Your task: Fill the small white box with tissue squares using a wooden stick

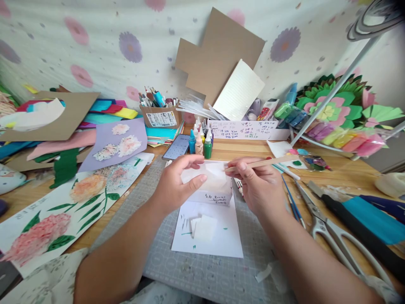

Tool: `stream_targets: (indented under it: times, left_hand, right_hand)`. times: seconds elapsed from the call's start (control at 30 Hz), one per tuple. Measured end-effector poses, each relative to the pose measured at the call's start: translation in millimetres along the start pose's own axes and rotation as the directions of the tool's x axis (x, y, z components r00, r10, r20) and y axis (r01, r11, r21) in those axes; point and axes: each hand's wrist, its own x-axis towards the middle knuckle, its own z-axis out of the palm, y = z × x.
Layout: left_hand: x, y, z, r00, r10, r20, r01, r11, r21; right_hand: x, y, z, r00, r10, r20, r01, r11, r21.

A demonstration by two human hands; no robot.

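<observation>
A flat wooden stick (272, 161) is pinched between the thumb and fingers of my right hand (261, 185), its left end over a white box (209, 197). My left hand (177, 181) hovers at the box's left side, thumb and index finger apart, nothing visibly gripped. Thin white translucent paper (218, 177) shows in the box, between the hands; whether a finger touches it I cannot tell. Upside-down handwriting marks the box front. Below it, a few small white paper squares (205, 228) lie on a white sheet (218, 249) with green marks.
A grey cutting mat (164, 253) lies underneath. Several paint bottles (208, 145) and a phone (177, 146) stand or lie behind the box. Scissors (319, 215) and paintbrushes (292, 202) are at right. Flower artwork (91, 207) covers the left; a lamp arm (335, 88) slants at upper right.
</observation>
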Motion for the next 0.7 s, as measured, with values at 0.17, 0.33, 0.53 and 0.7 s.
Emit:
stream_targets:
  times: [0.17,0.33,0.53,0.7]
  left_hand:
    - [-7,2,9.9,0.985,-0.121,0.121,0.161,0.894,-0.417]
    - [-8,1,12.4,0.970,-0.137,0.200,0.230,0.784,-0.577]
    - [-8,8,15.7,0.951,-0.103,0.293,0.292,0.614,-0.733]
    - [-8,9,16.7,0.939,-0.081,0.334,0.317,0.576,-0.753]
  right_hand:
    - [-9,3,5,0.972,-0.161,0.172,0.169,0.985,-0.035]
    - [-11,-1,5,0.954,-0.210,0.214,0.208,0.978,0.030]
    - [-13,-4,4,0.934,-0.254,0.251,0.245,0.967,0.066]
    - [-13,-7,6,0.914,-0.310,0.264,0.313,0.949,0.029]
